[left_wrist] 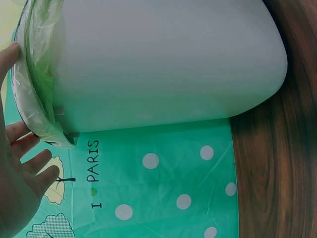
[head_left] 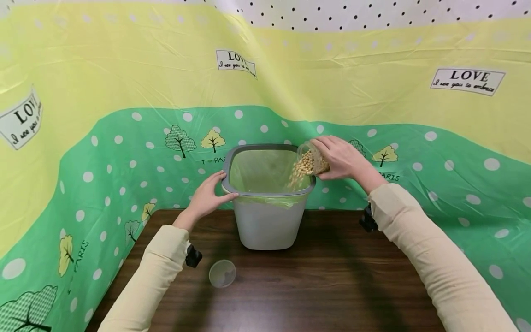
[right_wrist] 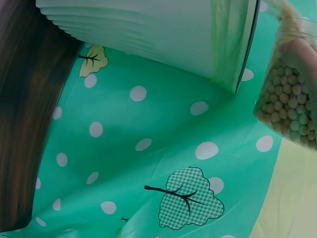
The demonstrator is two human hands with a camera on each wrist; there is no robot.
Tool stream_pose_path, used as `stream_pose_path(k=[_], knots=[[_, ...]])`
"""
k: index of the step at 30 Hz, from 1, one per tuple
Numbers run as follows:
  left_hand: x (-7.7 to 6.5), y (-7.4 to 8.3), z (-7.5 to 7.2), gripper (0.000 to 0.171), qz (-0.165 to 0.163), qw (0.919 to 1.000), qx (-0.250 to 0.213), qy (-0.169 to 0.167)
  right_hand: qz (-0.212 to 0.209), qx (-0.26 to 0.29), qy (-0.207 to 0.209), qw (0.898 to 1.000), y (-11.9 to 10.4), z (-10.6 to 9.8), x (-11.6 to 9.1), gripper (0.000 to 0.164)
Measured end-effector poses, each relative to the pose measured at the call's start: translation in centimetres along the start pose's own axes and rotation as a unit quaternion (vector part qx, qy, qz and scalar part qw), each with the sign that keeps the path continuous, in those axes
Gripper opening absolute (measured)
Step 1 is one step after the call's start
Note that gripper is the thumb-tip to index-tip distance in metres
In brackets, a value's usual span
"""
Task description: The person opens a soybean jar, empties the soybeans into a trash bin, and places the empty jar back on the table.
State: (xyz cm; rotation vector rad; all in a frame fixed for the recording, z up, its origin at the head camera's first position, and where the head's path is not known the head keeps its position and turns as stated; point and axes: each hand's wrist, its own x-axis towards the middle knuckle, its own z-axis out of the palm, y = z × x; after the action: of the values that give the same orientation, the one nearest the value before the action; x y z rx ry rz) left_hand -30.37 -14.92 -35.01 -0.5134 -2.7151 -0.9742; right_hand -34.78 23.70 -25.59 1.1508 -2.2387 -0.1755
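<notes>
A light grey trash bin [head_left: 270, 226] with a dark grey rim and a green bag liner [head_left: 257, 168] stands upright. My left hand [head_left: 206, 196] rests at the rim's near left corner, thumb along the front and fingers at the left side; the left wrist view shows the fingers [left_wrist: 21, 139] spread. Over the bin's right rim, my right hand [head_left: 338, 157] grips a clear plastic jar [head_left: 319, 161], tilted with its mouth toward the bin. Yellowish soybeans [head_left: 304, 166] spill from it into the bin. In the right wrist view many soybeans [right_wrist: 287, 101] still fill the jar's lower part.
A clear round lid [head_left: 222, 273] lies on the dark wooden table [head_left: 290, 286], in front of the bin and to its left. A green and yellow printed curtain [head_left: 124, 152] hangs close behind the bin and along the sides.
</notes>
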Motion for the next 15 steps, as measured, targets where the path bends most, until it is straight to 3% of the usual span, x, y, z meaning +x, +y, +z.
stream_pose_path(k=[15], knots=[[-0.1,0.3,-0.2,0.078,-0.003,1.0000,-0.003,-0.006,-0.035,-0.031,-0.009,0.999,-0.1,-0.2,1.1,0.095]])
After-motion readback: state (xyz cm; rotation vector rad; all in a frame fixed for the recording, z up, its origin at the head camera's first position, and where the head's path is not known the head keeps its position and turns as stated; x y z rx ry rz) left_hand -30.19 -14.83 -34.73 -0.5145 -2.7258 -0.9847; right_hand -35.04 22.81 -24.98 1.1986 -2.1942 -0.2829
